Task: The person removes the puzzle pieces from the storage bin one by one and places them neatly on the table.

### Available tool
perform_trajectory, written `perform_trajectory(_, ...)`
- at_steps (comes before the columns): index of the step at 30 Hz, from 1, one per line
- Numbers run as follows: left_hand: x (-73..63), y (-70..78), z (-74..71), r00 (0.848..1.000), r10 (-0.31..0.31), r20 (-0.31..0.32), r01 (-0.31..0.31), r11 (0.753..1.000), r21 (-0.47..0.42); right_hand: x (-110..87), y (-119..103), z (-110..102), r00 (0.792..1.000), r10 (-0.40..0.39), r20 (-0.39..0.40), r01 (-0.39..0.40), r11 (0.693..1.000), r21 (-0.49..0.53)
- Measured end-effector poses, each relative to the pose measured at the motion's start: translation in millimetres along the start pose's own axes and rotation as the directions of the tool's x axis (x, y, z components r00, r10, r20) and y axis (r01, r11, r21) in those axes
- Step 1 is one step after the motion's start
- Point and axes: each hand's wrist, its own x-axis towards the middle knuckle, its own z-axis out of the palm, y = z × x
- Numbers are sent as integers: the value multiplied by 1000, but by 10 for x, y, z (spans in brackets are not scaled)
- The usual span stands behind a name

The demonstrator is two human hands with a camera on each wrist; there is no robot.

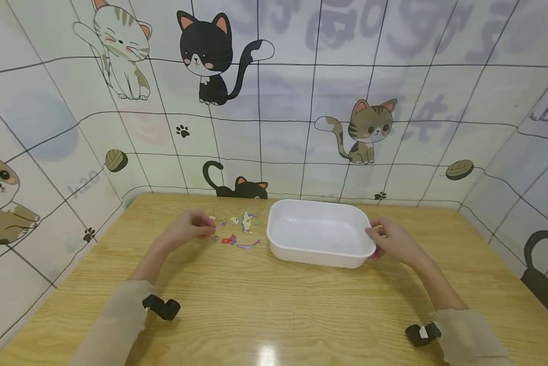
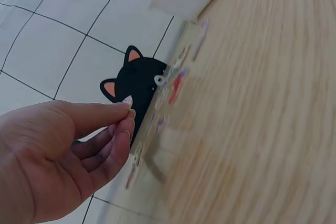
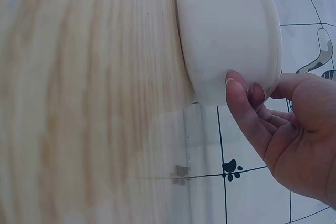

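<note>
My left hand is over the left end of a scatter of small colourful pieces. Its thumb and fingertips pinch a tiny pale pinkish piece, mostly covered by the fingers. Beside it on the table lie a red and blue piece, a purple strip and a cream-coloured piece. To their right stands a white rectangular basin, its inside bare. My right hand grips the basin's right end, thumb at the rim and fingers against the outer wall.
The wooden table runs back to a wall sheet printed with cats and grid lines. Its side panels flank the table left and right. Black wrist cameras sit on both beige sleeves.
</note>
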Motion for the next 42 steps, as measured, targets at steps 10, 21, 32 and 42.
perform_trajectory(10, -28, -158, -87, 997, -74, -34, 80, 980, 184, 7, 5, 8, 1000, 11, 0, -11, 1000, 6)
perform_trajectory(21, -53, -161, -124, 992, -112, -55, 123, 949, 290, 10, 16, 4, 1000, 12, 6, -12, 1000, 10)
perform_trajectory(32, -62, -156, -147, 994, -96, -49, 105, 958, 268, 5, 46, -25, 1000, 16, 2, -16, 1000, -15)
perform_trajectory(42, -57, -8, -125, 998, -34, -61, 44, 983, 176, -33, 73, -82, 1000, 9, 0, -9, 1000, 5)
